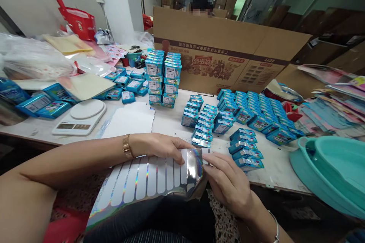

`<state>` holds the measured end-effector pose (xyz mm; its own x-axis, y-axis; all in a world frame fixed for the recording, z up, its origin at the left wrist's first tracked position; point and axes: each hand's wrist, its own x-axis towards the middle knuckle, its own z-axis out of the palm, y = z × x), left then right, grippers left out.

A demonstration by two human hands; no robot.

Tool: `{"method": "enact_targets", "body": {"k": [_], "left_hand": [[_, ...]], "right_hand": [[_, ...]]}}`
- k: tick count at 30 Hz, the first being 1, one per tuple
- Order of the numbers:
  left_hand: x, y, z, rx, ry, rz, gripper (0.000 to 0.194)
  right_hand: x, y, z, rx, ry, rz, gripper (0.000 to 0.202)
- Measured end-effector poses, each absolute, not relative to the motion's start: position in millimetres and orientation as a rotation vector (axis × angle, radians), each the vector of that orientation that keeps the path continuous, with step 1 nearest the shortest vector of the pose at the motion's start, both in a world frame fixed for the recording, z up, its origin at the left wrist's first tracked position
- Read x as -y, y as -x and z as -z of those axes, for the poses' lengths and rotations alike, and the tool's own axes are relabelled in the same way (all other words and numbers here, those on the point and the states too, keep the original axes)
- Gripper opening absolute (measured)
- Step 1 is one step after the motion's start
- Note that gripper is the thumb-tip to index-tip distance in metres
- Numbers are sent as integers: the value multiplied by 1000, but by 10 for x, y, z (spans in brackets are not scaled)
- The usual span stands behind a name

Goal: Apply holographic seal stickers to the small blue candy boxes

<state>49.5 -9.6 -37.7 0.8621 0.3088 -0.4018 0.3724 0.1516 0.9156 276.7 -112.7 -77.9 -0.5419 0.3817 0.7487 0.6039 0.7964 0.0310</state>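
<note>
The left hand [162,146] lies palm down on the sheet [137,184], fingers loosely bent and thumb stretched to the right; whether it grips or merely presses cannot be told. The right hand [228,180] is partly closed, its bent fingers grasping the sheet's right end by a white label [205,153]. The sheet slopes over the person's lap at the table's [171,117] near edge. It carries a row of white, round-ended labels parted by shiny rainbow bands; toward the right it curves, baring mirror-like silver. Small blue boxes [202,125] stand just beyond.
</note>
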Motion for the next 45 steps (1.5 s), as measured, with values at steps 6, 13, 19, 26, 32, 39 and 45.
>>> {"method": "enact_targets", "body": {"k": [6, 13, 19, 26, 32, 39, 45], "left_hand": [[90, -526, 313, -551, -1601, 106, 56], [89, -548, 318, -526, -1585, 104, 57], [97, -554, 284, -553, -1630, 94, 59], [100, -560, 307, -554, -1595, 112, 58], [143, -554, 223, -648, -1562, 128, 62], [170, -569, 161, -636, -1563, 138, 54], [173, -552, 231, -628, -1410, 128, 54]], "right_hand": [[1038, -2729, 686, 2270, 890, 313, 49], [1036, -2785, 576, 2238, 991, -17, 53], [1028, -2780, 507, 2222, 1023, -2, 46], [1026, -2784, 645, 2346, 883, 355, 56], [1085, -2827, 763, 2360, 807, 412, 62], [1060, -2767, 689, 2240, 918, 150, 70], [1058, -2758, 674, 2267, 888, 122, 72]]}}
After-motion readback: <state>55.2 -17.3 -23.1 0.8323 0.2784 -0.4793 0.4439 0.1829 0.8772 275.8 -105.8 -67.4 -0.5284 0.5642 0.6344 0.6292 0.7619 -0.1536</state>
